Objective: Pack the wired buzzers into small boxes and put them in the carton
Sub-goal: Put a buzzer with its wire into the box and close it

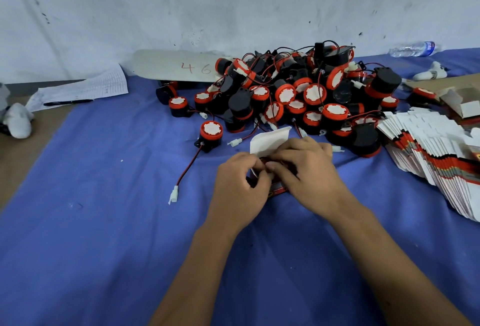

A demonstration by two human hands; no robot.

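Gripping small box (pixel 278 188) on bench (pixel 104 221) with left hand (pixel 240 182) and right hand (pixel 305 169), white flap (pixel 268 141) up, buzzer pile (pixel 298 91) behind, flat boxes (pixel 428 154) at right

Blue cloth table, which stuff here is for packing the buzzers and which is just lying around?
For the job: buzzer pile; lone buzzer; flat box stack; small box held by left hand and right hand.
Lying about: water bottle; paper sheet; pen.

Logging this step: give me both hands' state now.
Left hand: fingers curled, gripping the small red-printed cardboard box.
Right hand: fingers curled on the same box, below its open white flap.
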